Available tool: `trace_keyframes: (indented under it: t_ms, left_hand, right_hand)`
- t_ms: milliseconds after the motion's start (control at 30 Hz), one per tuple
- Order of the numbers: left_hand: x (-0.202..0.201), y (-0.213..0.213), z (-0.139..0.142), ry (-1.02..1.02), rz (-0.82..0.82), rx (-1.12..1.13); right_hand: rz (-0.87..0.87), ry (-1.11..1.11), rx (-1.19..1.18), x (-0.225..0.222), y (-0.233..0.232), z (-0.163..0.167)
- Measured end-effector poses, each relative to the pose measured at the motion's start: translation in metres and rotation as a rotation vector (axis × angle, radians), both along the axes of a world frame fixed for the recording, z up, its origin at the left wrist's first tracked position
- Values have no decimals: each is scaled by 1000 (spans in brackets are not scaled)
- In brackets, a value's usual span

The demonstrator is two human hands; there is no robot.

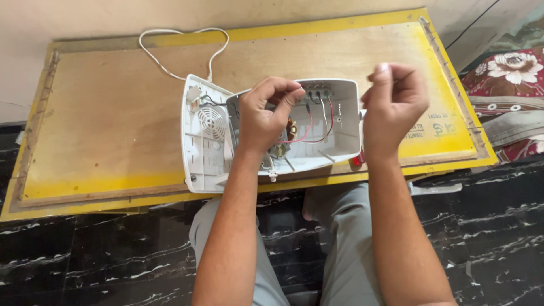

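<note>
An opened white plastic appliance casing (pixel 340 122) lies near the front edge of a low wooden board (pixel 113 113) with a yellow border. Inside it are red, white and black wires and a small copper coil. Its detached cover (pixel 205 136), with a round vent grille, lies to the left. My left hand (pixel 266 113) hovers over the casing's interior, fingers curled toward the wires; I cannot tell whether it pinches one. My right hand (pixel 394 99) is raised beside the casing's right end, fingers curled loosely, nothing visible in it.
A white power cord (pixel 181 51) loops across the far side of the board. A small red part (pixel 357 161) sits at the casing's front right corner. Black marble floor lies below, and a floral mattress (pixel 510 73) at the right. My grey-trousered legs are under the board's edge.
</note>
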State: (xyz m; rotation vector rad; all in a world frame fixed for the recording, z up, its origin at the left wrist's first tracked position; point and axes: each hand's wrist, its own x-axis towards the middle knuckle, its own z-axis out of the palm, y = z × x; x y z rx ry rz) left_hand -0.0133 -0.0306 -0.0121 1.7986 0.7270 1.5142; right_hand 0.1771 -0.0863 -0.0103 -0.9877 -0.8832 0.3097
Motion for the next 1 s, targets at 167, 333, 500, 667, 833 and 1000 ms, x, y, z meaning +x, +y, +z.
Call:
trace_keyframes:
  t_ms: [167, 333, 500, 667, 833, 1000]
  left_hand:
    - [0, 0, 1, 5, 23, -6]
    - [-3, -1, 4, -2, 53, 51]
    - [-7, 0, 3, 8, 73, 19]
    - [-7, 0, 2, 4, 63, -22]
    - [-8, 0, 0, -19, 61, -73]
    - [-9, 6, -11, -80, 20, -121]
  right_hand:
    - [-197, -191, -280, 43, 12, -18]
    - [-117, -579, -954, 70, 14, -52]
    - [16, -679, -1174, 67, 22, -69]
    - [170, -608, -1312, 61, 23, -63]
    - [104, -616, -1290, 59, 22, -59]
    - [7, -553, -1201, 71, 24, -65]
